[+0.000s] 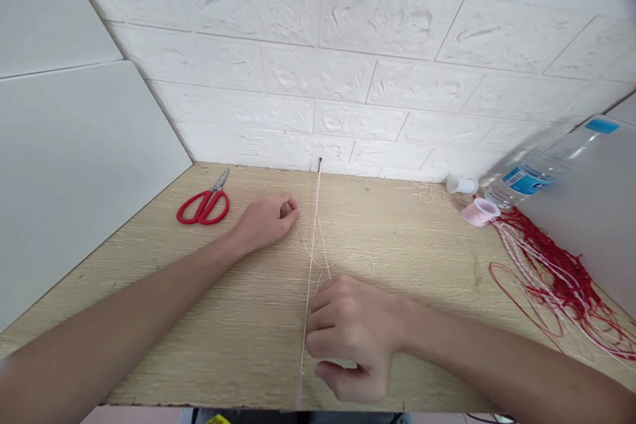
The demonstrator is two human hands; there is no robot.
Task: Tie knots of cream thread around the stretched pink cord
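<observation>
A pale pink cord (309, 285) runs taut from a small dark anchor point at the wall's base down to the table's front edge. Its upper stretch is a short braided length (318, 189). My left hand (268, 220), left of the braid, pinches a thin working strand (303, 240) between thumb and forefinger. Right of the taut cord, my right hand (352, 334) has its fingers curled. Another strand (324, 245) from the braid leads into it, and the exact hold is hidden under the fingers. A loose strand (355, 256) curves above this hand.
Red-handled scissors (203, 205) lie at the left. On the right are a pink thread spool (479, 212), a white spool (462, 185), a plastic bottle (541, 169) and a tangle of red cords (561, 265). A white brick-patterned wall (342, 79) borders the wooden table (238, 318).
</observation>
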